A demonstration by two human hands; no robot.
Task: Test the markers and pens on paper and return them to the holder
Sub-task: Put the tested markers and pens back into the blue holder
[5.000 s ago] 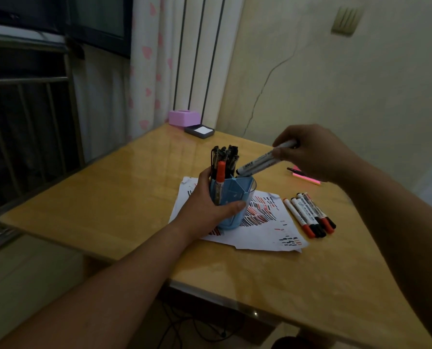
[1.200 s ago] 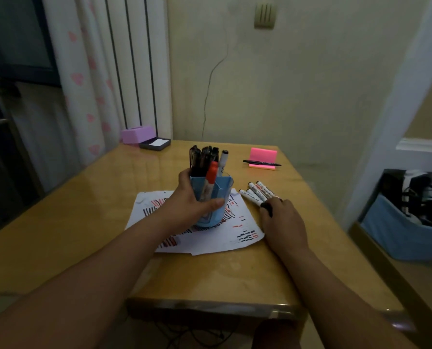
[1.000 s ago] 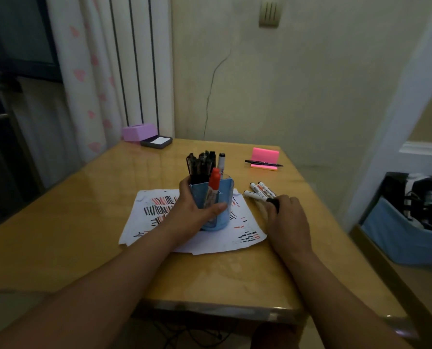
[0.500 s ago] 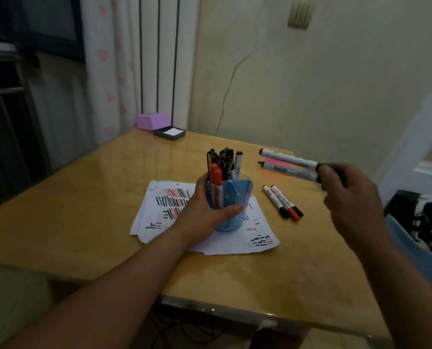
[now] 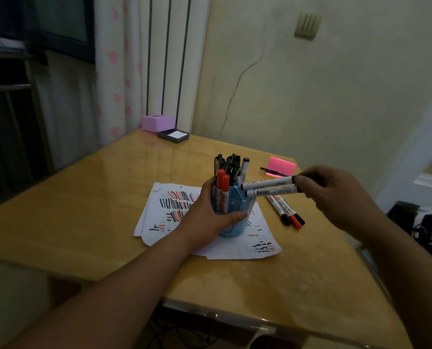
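Markers, two white-barrelled ones [image 5: 270,187], lie side by side in my right hand [image 5: 335,195], pinched at their dark ends between my thumb and curled fingers, their other ends reaching over the rim of the blue holder [image 5: 235,197]. My left hand [image 5: 210,215] is wrapped round the holder from the left, thumb across its front. The holder stands on the scribbled paper [image 5: 235,248] about the middle of the table [image 5: 84,210], crowded with pens, two red-capped markers [image 5: 222,182] on its near side. A few more markers [image 5: 286,210] lie together on the bare wood just right of the paper. A pink note pad [image 5: 281,165] with a black pen [image 5: 272,171] across it sits by the far right edge. A pink box [image 5: 157,122] and a dark tray [image 5: 173,135] sit at the far corner.
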